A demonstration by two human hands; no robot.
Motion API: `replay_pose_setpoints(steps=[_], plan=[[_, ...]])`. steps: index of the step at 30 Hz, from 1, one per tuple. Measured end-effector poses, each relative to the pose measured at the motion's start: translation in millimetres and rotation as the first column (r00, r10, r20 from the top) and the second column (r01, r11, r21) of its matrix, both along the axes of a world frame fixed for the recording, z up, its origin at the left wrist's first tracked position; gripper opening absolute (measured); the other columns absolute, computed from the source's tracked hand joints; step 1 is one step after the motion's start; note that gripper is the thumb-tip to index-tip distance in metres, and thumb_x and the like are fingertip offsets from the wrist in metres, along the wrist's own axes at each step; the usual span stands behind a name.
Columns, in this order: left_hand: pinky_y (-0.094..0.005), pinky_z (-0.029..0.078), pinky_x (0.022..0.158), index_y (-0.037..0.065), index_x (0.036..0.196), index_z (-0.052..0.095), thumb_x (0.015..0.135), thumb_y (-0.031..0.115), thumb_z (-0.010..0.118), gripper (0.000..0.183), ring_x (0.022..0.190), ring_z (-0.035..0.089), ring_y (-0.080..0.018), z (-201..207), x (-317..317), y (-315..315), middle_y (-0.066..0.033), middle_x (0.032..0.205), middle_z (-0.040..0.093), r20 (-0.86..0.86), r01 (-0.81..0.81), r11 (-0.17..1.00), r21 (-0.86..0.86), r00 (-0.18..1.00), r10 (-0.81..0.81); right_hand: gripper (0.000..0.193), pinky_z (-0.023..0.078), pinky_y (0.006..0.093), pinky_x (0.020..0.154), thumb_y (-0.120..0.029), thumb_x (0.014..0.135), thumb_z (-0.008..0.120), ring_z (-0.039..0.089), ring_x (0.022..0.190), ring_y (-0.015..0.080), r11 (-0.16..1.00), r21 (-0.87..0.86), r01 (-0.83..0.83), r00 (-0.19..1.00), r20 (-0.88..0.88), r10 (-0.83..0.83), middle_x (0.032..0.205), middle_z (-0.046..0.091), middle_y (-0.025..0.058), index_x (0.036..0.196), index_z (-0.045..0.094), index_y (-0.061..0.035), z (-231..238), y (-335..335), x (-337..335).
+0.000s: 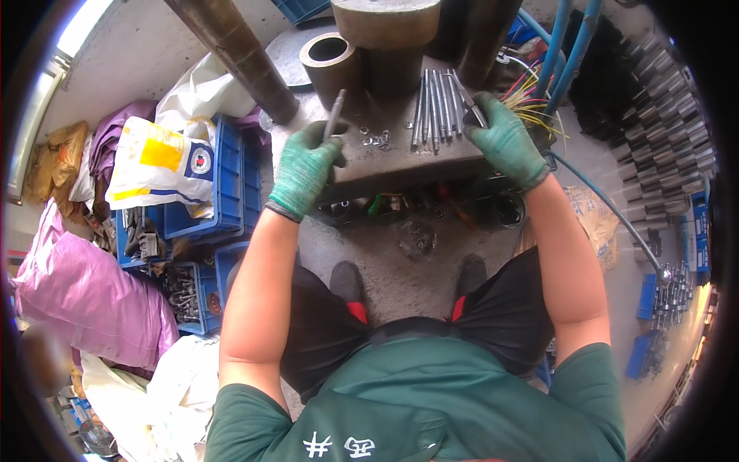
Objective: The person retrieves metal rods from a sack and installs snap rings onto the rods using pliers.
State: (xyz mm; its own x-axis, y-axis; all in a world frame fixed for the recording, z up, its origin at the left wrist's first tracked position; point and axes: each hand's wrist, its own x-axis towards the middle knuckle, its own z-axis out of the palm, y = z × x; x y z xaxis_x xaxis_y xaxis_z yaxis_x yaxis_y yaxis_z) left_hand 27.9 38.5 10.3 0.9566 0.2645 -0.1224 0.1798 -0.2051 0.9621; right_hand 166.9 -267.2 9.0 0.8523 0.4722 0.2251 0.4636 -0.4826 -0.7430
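My left hand (299,171), in a green knitted glove, is closed around a short metal rod (335,112) that points up and slightly right. My right hand (508,146), gloved the same way, grips a slender metal piece (466,95); its exact kind is unclear. Just left of that hand, several long silver rods (433,115) lie side by side on the metal work table (369,171). Between my hands, small metal rings (377,140) are scattered near the table's front edge.
A hollow metal cylinder (329,52) and a heavy round press part (387,23) stand behind the rods. Thick columns (231,58) flank them. Blue crates (229,181) and a purple sack (88,285) sit at left. Stacked metal cylinders (662,131) line the right, near a hose (608,204).
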Motion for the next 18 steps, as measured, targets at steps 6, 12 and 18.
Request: replay_pose_setpoints(steps=[6,12,18], plan=[[-0.0473,0.054,0.1,0.01,0.138,0.066,0.094,0.01,0.058,0.045,0.108,0.068,-0.045,-27.1,5.2,48.5,-0.0251,0.108,0.071,0.059,-0.173,0.661,0.73,0.98,0.191,0.047,0.052,0.047,0.103,-0.017,0.085,0.072,0.066,0.115,0.044,0.913,-0.363,0.187,0.98,0.136,-0.147,0.12,0.069,0.0295,0.128,0.063,0.0018,-10.5,9.1,27.2],[-0.0442,0.052,0.105,0.013,0.125,0.075,0.087,0.003,0.065,0.04,0.117,0.063,-0.0384,-34.2,9.3,62.3,-0.0177,0.127,0.065,0.097,-0.131,0.434,0.891,0.99,0.101,0.048,0.052,0.0495,0.097,-0.03,0.089,0.069,0.067,0.112,0.0452,0.795,-0.582,0.171,0.984,0.136,-0.112,0.115,0.071,0.0299,0.127,0.064,-0.0016,-10.9,23.6,35.9],[-0.0436,0.052,0.104,0.012,0.117,0.077,0.088,0.01,0.071,0.03,0.117,0.062,-0.0369,-32.5,18.3,51.1,-0.0152,0.124,0.066,0.13,-0.164,0.4,0.902,0.985,0.111,0.062,0.058,0.0386,0.082,-0.014,0.086,0.065,0.072,0.088,0.0276,0.974,0.113,0.199,0.956,-0.242,-0.167,0.1,0.076,0.0154,0.146,0.056,-0.0015,-36.9,0.2,60.6]])
